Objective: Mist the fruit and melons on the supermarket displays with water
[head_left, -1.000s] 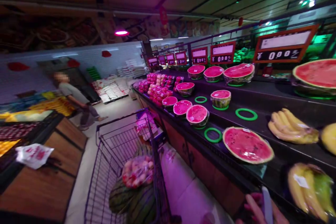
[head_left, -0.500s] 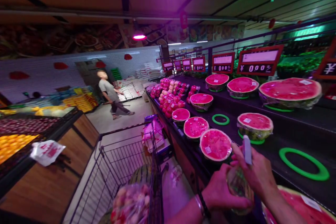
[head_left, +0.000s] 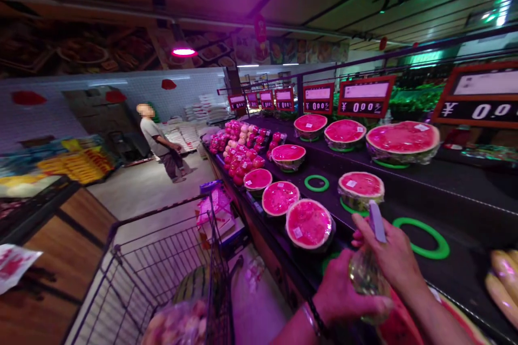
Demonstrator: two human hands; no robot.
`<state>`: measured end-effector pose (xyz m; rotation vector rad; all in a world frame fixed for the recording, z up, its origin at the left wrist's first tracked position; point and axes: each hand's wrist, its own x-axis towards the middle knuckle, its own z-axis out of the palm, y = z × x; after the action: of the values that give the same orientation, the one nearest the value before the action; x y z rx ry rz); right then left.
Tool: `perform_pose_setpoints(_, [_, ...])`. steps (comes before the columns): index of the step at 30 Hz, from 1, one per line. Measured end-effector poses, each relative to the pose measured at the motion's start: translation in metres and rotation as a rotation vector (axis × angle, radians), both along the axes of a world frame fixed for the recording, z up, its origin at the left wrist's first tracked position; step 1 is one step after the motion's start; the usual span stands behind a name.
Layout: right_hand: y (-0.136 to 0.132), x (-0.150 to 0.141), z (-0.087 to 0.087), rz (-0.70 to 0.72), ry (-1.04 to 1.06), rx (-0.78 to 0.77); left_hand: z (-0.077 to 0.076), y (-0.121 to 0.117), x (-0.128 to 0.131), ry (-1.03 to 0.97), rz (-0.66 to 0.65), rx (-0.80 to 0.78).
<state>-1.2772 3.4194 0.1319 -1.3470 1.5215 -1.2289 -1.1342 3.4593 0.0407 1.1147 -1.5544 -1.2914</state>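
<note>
My left hand (head_left: 343, 296) and my right hand (head_left: 394, 261) meet low in the head view, over the front of a black fruit shelf (head_left: 465, 199). Both grip a crumpled clear plastic bundle (head_left: 364, 275) between them. A pale flat object (head_left: 376, 221) sticks up from between my right hand's fingers. A dark band circles my left wrist. Just beyond my hands lies a wrapped watermelon half (head_left: 309, 223); under my right forearm shows the edge of another cut watermelon (head_left: 399, 326).
More watermelon halves (head_left: 402, 137), green rings (head_left: 421, 237), packed apples (head_left: 238, 153) and bananas (head_left: 504, 280) fill the shelf under price signs (head_left: 362, 98). A wire cart (head_left: 162, 259) at lower left holds a whole watermelon (head_left: 194, 285). A person (head_left: 157, 143) stands down the aisle.
My hands rose from the bottom right corner and closed together on the plastic bundle. The view swung left along the shelf. The person down the aisle walked right, then stopped.
</note>
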Motion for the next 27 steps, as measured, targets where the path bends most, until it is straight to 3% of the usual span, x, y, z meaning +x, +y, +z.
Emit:
perform_pose_setpoints(8, [0.023,-0.058,0.009,-0.134,0.043,-0.239,0.026,0.005,-0.048,-0.062,-0.128,-0.061])
perform_pose_setpoints(15, [0.056,-0.079,0.033,-0.266,0.042,-0.131,0.035,0.011,-0.083,-0.029,-0.261,-0.128])
perform_pose_setpoints(18, [0.058,-0.084,0.031,-0.287,0.001,-0.148,0.034,0.011,-0.094,0.018,-0.288,-0.172])
perform_pose_setpoints(21, [0.054,-0.092,0.022,-0.265,-0.032,-0.184,0.035,0.014,-0.102,0.142,-0.325,-0.111])
perform_pose_setpoints(27, [0.05,-0.097,0.015,-0.265,-0.018,-0.178,0.035,0.018,-0.108,0.207,-0.375,-0.082])
